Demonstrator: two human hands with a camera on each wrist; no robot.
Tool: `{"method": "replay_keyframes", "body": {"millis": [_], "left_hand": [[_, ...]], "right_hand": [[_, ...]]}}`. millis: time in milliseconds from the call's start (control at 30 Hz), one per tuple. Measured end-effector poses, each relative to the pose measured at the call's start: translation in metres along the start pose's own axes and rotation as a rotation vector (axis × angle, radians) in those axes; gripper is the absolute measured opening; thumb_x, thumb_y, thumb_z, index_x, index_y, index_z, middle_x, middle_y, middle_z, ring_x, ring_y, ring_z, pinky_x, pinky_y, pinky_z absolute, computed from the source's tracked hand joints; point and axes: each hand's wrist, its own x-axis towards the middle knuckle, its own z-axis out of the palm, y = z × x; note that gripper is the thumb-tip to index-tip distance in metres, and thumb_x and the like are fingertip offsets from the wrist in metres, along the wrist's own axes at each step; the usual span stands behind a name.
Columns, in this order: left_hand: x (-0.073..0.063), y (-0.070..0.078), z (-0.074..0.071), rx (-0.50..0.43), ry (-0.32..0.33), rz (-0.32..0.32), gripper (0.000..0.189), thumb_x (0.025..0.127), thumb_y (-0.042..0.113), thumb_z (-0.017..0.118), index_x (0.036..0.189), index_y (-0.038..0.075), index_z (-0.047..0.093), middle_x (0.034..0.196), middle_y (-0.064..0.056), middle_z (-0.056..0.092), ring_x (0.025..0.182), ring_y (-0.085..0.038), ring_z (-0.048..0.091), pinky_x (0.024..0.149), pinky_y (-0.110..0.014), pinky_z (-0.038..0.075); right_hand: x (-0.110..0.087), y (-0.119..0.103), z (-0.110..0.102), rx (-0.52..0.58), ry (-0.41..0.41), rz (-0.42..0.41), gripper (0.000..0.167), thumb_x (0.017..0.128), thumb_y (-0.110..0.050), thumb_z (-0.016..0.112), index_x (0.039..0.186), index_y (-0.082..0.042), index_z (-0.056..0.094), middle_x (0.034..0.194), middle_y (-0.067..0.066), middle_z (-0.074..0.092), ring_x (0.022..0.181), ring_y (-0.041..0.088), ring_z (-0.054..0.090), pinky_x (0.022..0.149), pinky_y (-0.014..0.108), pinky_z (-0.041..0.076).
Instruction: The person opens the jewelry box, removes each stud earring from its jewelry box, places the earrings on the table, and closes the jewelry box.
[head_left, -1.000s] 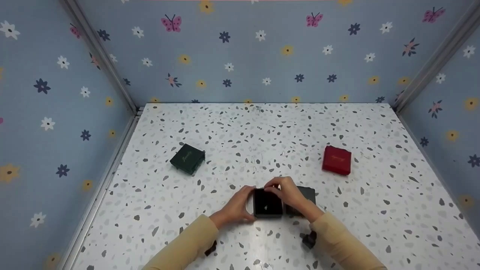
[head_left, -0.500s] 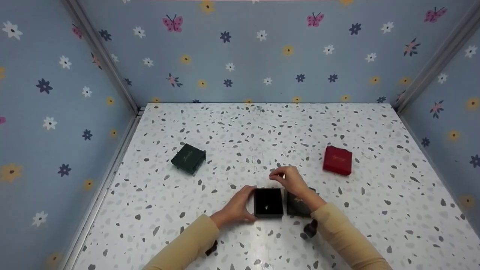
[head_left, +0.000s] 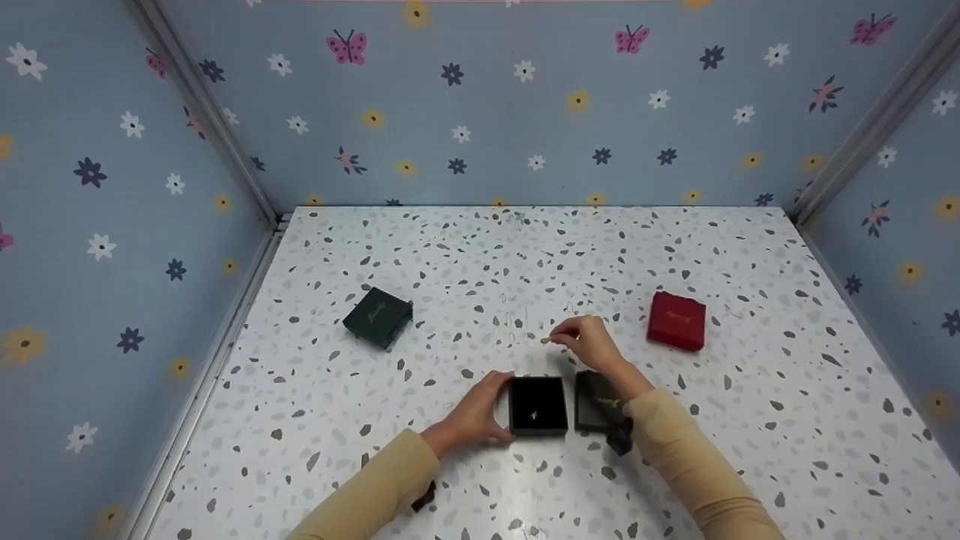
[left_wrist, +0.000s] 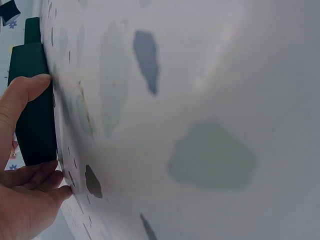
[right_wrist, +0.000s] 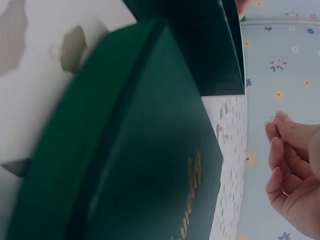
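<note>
A square jewelry box base [head_left: 538, 432], dark green outside with a black lining, stands low in the middle of the head view. Inside lies a tiny silvery piece [head_left: 534, 415], too small to make out. My left hand [head_left: 472, 412] grips the box from the left; the left wrist view shows thumb and fingers on opposite sides of the box [left_wrist: 35, 125]. Beyond the box, my right hand [head_left: 594, 345] pinches a small earring [head_left: 545, 340] above the table. Its thin pin sticks out past the fingertips in the right wrist view. The dark green lid [right_wrist: 150, 150], gold-lettered, lies beneath my right wrist.
A closed green box [head_left: 378, 318] sits at the left, and a closed red box [head_left: 676, 321] at the right. Both rest on the speckled white table [head_left: 465, 255]. Flower-patterned walls [head_left: 495, 112] enclose its back and sides.
My right hand has lifted away from the box's far edge and moved farther back, with the earring between its fingertips. More of the lid shows. The left hand keeps its grip on the box.
</note>
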Motion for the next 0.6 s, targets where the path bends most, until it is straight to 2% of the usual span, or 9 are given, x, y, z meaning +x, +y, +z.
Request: {"method": "replay_keyframes", "body": {"millis": [233,433,600], "left_hand": [[0.0,0.001,0.0,0.002,-0.008,-0.042,0.093,0.047,0.012,0.083,0.126,-0.004,0.037,0.115,-0.006,0.046,0.108,-0.019,0.045,0.099,-0.027,0.029],[-0.001,0.002,0.001,-0.013,-0.004,-0.039,0.094,0.047,0.011,0.083,0.127,-0.004,0.037,0.115,-0.006,0.046,0.108,-0.019,0.045,0.099,-0.028,0.029],[0.0,0.003,0.001,0.008,-0.001,-0.04,0.094,0.047,0.012,0.084,0.126,-0.004,0.037,0.114,-0.006,0.047,0.107,-0.019,0.045,0.099,-0.027,0.03]], "right_hand": [[0.008,0.009,-0.004,0.017,-0.001,0.119,0.008,0.077,-0.006,0.066,0.079,0.001,0.07,0.074,0.009,0.066,0.065,0.017,0.06,0.056,0.023,0.046],[0.014,0.016,-0.006,0.039,-0.016,0.251,0.009,0.078,-0.008,0.066,0.08,0.0,0.07,0.074,0.008,0.066,0.065,0.019,0.06,0.056,0.024,0.046],[0.019,0.019,-0.006,0.031,-0.011,0.363,0.01,0.077,-0.009,0.067,0.081,0.0,0.07,0.073,0.008,0.066,0.063,0.015,0.059,0.053,0.022,0.045]]}}
